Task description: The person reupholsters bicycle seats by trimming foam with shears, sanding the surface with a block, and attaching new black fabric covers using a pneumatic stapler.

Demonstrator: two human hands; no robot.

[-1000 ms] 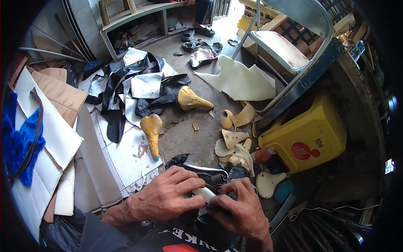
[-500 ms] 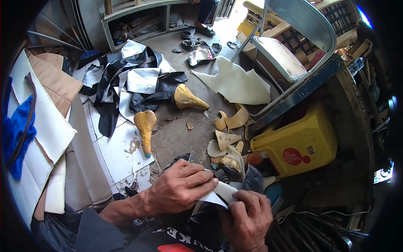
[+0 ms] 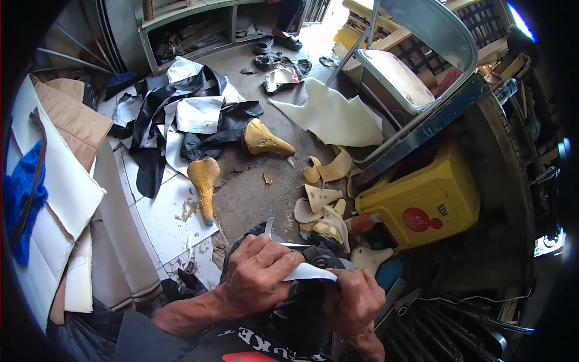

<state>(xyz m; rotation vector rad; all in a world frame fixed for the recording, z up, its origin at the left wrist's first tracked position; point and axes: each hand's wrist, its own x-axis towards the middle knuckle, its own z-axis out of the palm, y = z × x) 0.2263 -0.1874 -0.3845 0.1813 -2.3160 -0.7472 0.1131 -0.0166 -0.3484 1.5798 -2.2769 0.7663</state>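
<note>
My left hand [image 3: 256,274] has its fingers curled round the left part of a white strip [image 3: 310,270], over a bunched piece of dark black material [image 3: 301,308] near my body. My right hand [image 3: 356,301] is closed on the right end of the same strip, thumb and fingertips pressed to it. The underside of the strip and some fingertips are hidden. Just beyond my hands lie pale foam offcuts [image 3: 322,196] and an off-white saddle-shaped pad [image 3: 368,259].
Yellow saddle shapes [image 3: 202,181], black-and-silver scraps [image 3: 193,114] and a pale foam sheet [image 3: 325,114] lie on the floor. Boards [image 3: 54,193] stand at left; a folding chair [image 3: 398,78] and yellow container [image 3: 449,199] at right. A person's legs [image 3: 283,27] show at the back.
Half a second ago the white piece showed a broader face; now it is a narrower band held across both hands. My left hand has shifted left, and the black material under it shows more.
</note>
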